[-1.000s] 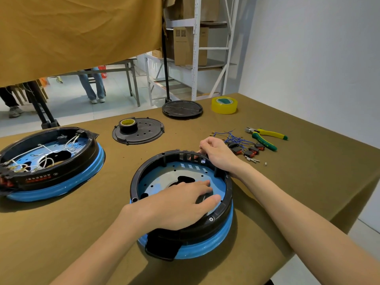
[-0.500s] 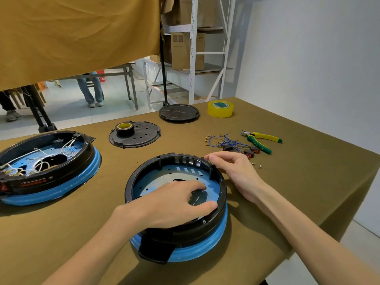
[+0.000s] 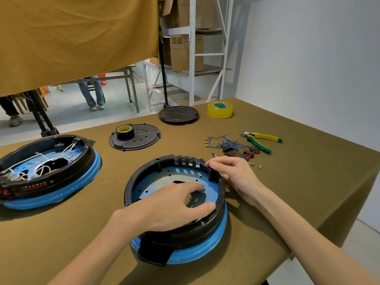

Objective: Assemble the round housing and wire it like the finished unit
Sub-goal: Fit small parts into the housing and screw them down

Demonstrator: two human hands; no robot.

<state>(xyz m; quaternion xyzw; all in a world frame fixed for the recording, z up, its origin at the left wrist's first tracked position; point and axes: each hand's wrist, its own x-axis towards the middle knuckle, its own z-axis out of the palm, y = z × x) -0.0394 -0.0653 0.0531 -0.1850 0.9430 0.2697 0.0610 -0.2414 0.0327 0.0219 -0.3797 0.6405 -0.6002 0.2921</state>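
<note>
left grip [image 3: 164, 206] spread flat inside housing [image 3: 205, 250], right grip [image 3: 232, 175] pinching its rim, wires [image 3: 224, 141], pliers [image 3: 261, 141] beyond

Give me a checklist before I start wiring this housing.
1. Housing steadied: left hand rests inside, right hand holds rim: ok.
2. Housing parts seated evenly: cannot tell.
3. Wires and switches lie right of housing: ok.
4. Pliers beside them: ok.
5. Finished unit in view for reference: ok.
6. Housing wired: not ok, none inside yet.
</note>
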